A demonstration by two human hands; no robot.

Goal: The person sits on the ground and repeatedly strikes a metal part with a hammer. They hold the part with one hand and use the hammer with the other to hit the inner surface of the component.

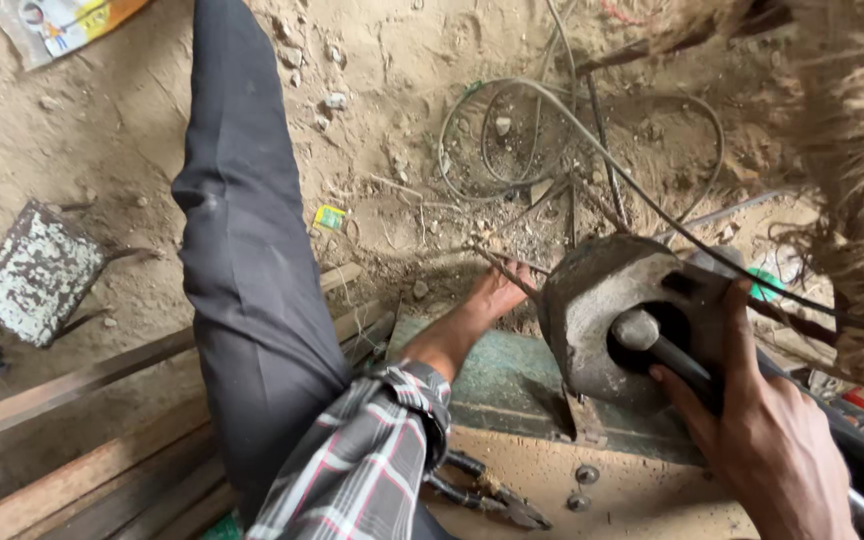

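Bending machine (617, 325): right hand (752, 420) clenched around its lever (667, 350); left hand (497, 292) outstretched, gripping a rod (502, 270).

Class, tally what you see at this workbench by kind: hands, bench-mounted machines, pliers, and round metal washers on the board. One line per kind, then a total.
Hands: 2, the left hand by the thin rods, the right hand on the handle
Grey bench machine: 1
Pliers: 1
Washers: 2
Total: 6

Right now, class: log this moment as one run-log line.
left hand: holds rod | right hand: grips handle on bender | pliers: on bench
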